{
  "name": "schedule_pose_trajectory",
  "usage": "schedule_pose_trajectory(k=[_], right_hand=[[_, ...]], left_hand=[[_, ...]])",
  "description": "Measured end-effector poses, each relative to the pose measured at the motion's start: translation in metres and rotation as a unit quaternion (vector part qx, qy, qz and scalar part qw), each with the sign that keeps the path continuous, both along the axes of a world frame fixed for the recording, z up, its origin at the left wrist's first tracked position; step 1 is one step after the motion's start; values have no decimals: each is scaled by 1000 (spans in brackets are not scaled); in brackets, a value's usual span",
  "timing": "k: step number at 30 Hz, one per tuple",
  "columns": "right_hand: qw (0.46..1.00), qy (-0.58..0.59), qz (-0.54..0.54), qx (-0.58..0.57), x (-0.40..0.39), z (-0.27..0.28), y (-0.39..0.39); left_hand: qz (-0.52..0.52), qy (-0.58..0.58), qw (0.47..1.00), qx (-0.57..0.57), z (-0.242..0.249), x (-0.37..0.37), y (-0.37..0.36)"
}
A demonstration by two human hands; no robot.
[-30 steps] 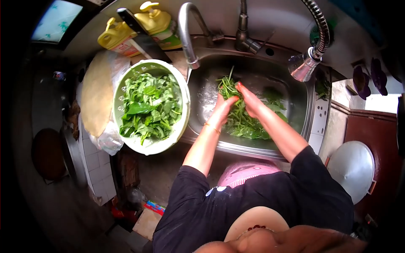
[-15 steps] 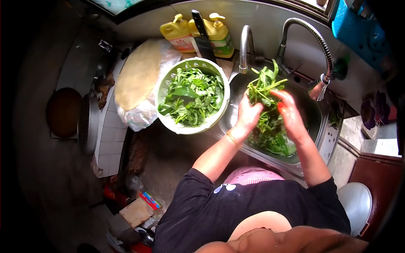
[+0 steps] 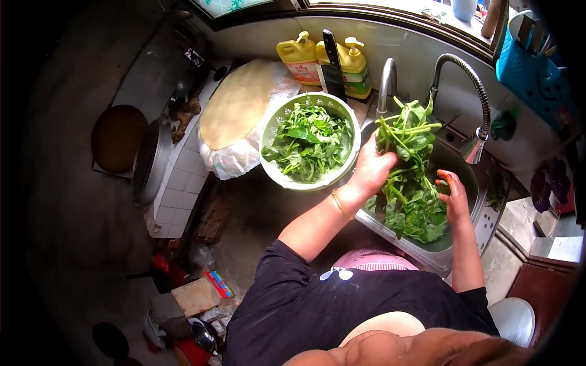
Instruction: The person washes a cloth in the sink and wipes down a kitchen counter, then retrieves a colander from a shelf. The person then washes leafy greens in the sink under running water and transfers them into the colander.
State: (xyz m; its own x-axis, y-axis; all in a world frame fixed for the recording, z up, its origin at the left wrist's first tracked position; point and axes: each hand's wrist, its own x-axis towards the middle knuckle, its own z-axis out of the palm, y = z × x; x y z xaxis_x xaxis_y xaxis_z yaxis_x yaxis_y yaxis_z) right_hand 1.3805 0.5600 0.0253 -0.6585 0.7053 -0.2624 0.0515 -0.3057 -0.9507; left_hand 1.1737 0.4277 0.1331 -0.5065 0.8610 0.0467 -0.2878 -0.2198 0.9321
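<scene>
A bunch of leafy greens (image 3: 415, 143) hangs over the steel sink (image 3: 436, 259), with my left hand (image 3: 373, 168) closed round its stems on the left side. More greens lie lower in the sink basin, below the bunch. My right hand (image 3: 455, 195) is at the right side of the basin, fingers apart and curved, beside the leaves and holding nothing. Left of the sink stands a light green colander (image 3: 267, 160) with cut greens (image 3: 311, 140) in it. A metal faucet (image 3: 387, 85) rises behind the bunch.
Two yellow pump bottles (image 3: 299, 59) (image 3: 360, 64) and an upright cleaver (image 3: 331, 55) stand behind the colander. A round board (image 3: 238, 104) on plastic lies to its left. A spring-neck faucet (image 3: 482, 91) arches over the sink's right. A blue basket (image 3: 531, 76) hangs at upper right.
My right hand has come off the bunch and moved down and right, its fingers opening. My left hand still holds the greens. The whole view has shifted, so the scene sits further right.
</scene>
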Motion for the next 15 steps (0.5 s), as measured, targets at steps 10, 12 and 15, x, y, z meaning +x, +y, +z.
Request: schedule_pose_trajectory(k=[10, 12, 15], right_hand=[[992, -44, -36, -114, 6, -53, 6], [991, -45, -36, -118, 7, -55, 7], [991, -41, -33, -125, 4, -55, 8]], left_hand=[[14, -12, 1000, 17, 67, -41, -23], [-2, 35, 998, 49, 84, -59, -36], [37, 25, 997, 68, 109, -90, -51]])
